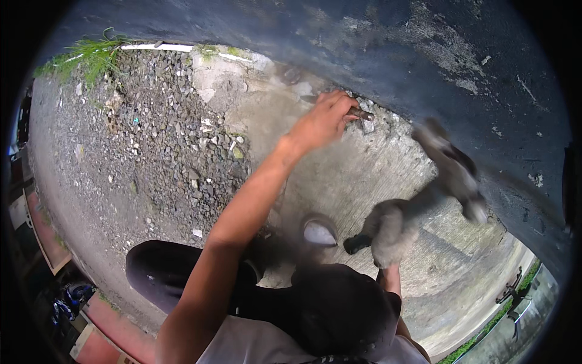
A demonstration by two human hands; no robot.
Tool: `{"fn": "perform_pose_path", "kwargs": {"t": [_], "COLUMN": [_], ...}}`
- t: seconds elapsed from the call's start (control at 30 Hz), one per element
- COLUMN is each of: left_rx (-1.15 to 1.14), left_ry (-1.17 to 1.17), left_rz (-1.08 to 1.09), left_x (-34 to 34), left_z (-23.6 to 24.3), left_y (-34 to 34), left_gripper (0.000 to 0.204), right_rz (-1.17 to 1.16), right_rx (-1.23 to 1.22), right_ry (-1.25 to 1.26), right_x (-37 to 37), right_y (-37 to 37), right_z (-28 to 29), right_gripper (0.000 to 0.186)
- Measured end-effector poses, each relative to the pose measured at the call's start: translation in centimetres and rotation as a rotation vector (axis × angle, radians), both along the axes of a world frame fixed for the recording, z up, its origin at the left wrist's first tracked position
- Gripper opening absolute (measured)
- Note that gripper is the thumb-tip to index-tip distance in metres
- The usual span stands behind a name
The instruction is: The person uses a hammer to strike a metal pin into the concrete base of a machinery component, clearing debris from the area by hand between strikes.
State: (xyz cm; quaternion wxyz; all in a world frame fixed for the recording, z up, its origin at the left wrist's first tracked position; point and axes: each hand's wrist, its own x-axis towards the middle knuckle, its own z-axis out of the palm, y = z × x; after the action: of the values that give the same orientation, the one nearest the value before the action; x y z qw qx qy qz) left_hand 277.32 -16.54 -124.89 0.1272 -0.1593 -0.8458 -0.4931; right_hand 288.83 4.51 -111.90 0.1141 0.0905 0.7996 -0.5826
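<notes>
We see scuffed dark wall [448, 79] at two o'clock, gravel [160, 161] at nine, grass [97, 57] at ten; daylight.

"How are you stretched out just now?"
"My left arm [254, 194] reaches forward, bare and nearly straight, and my left hand [330, 115] is closed in a grip, its back turned up."
"And the other side?"
"My right hand [393, 236] sits lower, closer in, a greyish blur bunched like a fist; only a short piece of my right forearm [392, 280] shows."
</notes>
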Motion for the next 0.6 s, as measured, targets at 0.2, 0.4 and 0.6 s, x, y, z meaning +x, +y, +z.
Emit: {"fn": "perform_pose_path", "kwargs": {"t": [0.2,0.4,0.6], "left_rx": [-0.054,0.002,0.072], "left_ry": [-0.021,0.017,-0.042], "left_rz": [0.018,0.010,0.150], "left_x": [0.2,0.2,0.0], "left_z": [-1.4,-1.0,-1.1], "left_y": [-0.7,-0.1,-1.1], "left_gripper": [0.024,0.025,0.022], "right_rz": [0.004,-0.348,0.071], "right_rx": [-0.011,-0.609,0.079], "right_ry": [-0.317,0.025,-0.340], "right_x": [-0.9,1.4,-0.2], "right_y": [0.2,0.7,-0.4], "right_z": [0.9,0.7,-3.2], "right_gripper": [0.027,0.033,0.029]}}
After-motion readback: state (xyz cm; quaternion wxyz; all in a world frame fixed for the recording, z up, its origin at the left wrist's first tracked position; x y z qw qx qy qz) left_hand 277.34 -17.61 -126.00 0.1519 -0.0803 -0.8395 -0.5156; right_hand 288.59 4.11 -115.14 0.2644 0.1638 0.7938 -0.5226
